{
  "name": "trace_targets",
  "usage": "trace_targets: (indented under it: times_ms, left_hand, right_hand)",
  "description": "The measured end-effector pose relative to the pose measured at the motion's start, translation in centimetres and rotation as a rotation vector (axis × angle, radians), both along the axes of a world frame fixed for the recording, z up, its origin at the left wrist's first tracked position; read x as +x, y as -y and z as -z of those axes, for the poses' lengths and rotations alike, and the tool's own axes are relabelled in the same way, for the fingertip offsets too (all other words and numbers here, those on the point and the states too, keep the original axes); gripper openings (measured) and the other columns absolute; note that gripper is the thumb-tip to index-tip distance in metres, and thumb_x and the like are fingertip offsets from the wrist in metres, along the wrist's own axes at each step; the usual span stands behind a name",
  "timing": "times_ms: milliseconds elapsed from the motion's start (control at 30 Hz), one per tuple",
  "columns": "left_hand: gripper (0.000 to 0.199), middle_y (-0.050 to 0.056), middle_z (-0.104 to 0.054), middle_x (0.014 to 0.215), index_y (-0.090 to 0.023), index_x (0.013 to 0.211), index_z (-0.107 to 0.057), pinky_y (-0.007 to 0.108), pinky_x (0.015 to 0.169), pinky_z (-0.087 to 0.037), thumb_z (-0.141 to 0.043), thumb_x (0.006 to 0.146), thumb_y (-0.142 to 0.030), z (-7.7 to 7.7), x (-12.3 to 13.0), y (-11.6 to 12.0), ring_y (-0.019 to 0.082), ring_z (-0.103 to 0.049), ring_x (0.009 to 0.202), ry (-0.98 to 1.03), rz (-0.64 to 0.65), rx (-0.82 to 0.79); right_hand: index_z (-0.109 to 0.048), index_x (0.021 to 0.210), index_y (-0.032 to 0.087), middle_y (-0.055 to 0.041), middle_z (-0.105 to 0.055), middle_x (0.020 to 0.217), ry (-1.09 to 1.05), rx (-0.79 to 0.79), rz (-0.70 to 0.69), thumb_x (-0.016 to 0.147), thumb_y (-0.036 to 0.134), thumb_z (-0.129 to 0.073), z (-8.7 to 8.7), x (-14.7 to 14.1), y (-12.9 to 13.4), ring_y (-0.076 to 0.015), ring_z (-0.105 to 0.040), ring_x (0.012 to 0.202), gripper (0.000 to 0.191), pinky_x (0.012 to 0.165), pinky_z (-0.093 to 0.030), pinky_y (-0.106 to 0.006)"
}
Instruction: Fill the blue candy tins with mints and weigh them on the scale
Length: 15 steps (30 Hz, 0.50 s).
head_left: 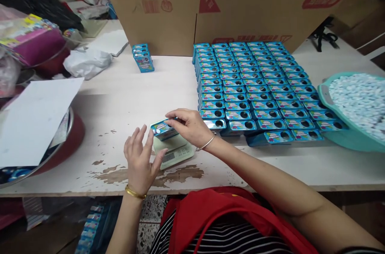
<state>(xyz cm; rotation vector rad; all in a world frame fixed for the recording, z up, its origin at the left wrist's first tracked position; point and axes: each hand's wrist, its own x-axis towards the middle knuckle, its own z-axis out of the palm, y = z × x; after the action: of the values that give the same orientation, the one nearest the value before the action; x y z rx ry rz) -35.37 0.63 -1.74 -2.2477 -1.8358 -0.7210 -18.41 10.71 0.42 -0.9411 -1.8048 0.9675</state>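
Observation:
A pale green kitchen scale sits near the table's front edge with a blue candy tin standing on it. My right hand is over the tin's right end, thumb and fingers pinched together. They cover the hole in its lid, and what they hold is hidden. Beside the tin on the left, my left hand has its fingers spread, the fingertips close to the tin's side; whether they touch it I cannot tell. Rows of similar blue tins with round holes in their tops stand to the right.
On the far right is a turquoise basin full of small pale blue-white candies. A few tins stand apart at the back left. A large cardboard box closes off the back. A red bowl with paper on top stands left.

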Motion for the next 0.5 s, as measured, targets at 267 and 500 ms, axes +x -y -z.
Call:
trace_targets:
  times_ms: [267,500]
  left_hand:
    - [0.058,0.011,-0.031,0.15,-0.026,0.137,-0.034,0.056,0.113,-0.019,-0.055,0.085,-0.041,-0.1,2.2,-2.1,0.029,-0.021,0.142,-0.051,0.083,-0.002]
    - [0.044,0.008,-0.043,0.142,-0.029,0.128,-0.043,0.061,0.114,-0.016,-0.055,0.086,-0.036,-1.3,3.0,-3.5,0.027,-0.031,0.138,-0.029,0.124,0.015]
  right_hand:
    - [-0.068,0.088,0.015,-0.0031,-0.067,0.084,-0.084,-0.061,0.048,0.09,0.032,-0.052,-0.8,2.2,0.7,-0.0103,-0.061,0.077,0.024,0.073,-0.047,-0.023]
    - [-0.068,0.086,0.016,-0.0002,-0.06,0.071,-0.046,-0.081,0.39,0.087,0.034,-0.056,-1.1,11.8,1.7,-0.0079,-0.05,0.056,0.022,0.06,-0.045,-0.023]
